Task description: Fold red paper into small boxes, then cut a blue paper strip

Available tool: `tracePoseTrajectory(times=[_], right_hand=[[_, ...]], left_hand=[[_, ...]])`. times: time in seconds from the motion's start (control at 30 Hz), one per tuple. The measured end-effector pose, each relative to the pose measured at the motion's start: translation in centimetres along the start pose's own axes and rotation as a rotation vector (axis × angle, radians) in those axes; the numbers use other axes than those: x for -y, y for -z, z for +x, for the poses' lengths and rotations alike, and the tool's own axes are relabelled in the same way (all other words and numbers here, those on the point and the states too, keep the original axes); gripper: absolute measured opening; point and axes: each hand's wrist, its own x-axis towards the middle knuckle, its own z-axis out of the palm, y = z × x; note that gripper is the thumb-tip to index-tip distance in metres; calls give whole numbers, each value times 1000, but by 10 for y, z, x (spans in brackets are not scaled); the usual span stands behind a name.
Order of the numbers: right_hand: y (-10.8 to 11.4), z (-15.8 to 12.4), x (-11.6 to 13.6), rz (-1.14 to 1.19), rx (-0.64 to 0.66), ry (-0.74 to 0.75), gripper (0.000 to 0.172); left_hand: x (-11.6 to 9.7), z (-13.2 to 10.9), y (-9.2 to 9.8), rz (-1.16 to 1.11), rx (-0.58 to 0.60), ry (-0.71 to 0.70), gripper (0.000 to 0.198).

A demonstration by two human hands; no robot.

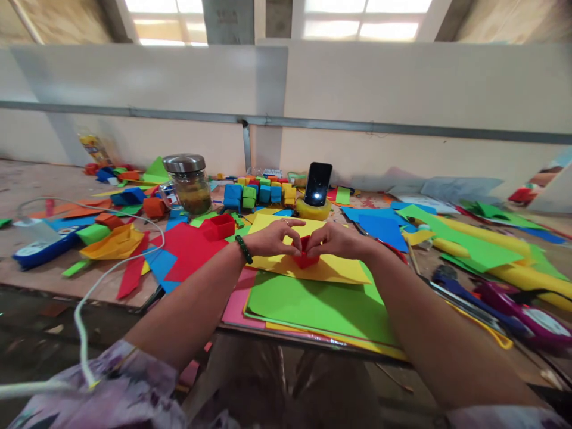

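A small red folded paper box [306, 260] stands on a yellow sheet [344, 271], which lies over a green sheet [313, 304]. My left hand [276, 239] pinches the box's left side between thumb and fingers. From the right, my right hand [333, 241] grips the opposite edge with its fingertips closed. Part of the box is hidden behind the fingers. Another red paper box [218, 226] sits to the left, beside a red sheet [190, 250].
A lidded glass jar [192, 187] stands at the back left, near small coloured paper cubes [259, 193]. A phone [318, 183] leans upright on a yellow roll. Pliers [447, 280] and a purple tool [522, 310] lie right. A white cable [96, 283] crosses the left.
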Motion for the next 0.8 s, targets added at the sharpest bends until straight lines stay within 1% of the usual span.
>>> tracePoseTrajectory(times=[0.13,0.4,0.53,0.67,0.8], right_hand=[[0,1,-4,36,4,3,24],[0,0,0,95,-5,-32,27],[0,2,-3,115,5,-33,27],[-2,3,-4,65,7,-1,27],[-2,1,4,-19,15,29,25]], left_hand=[[-2,1,-2,10,-39,-13,5],[0,1,1,-30,-20,-38,5],[0,1,1,-35,-13,-57,8],[-1,1,2,-22,-13,-68,8],[0,1,0,72,-15,-24,5]])
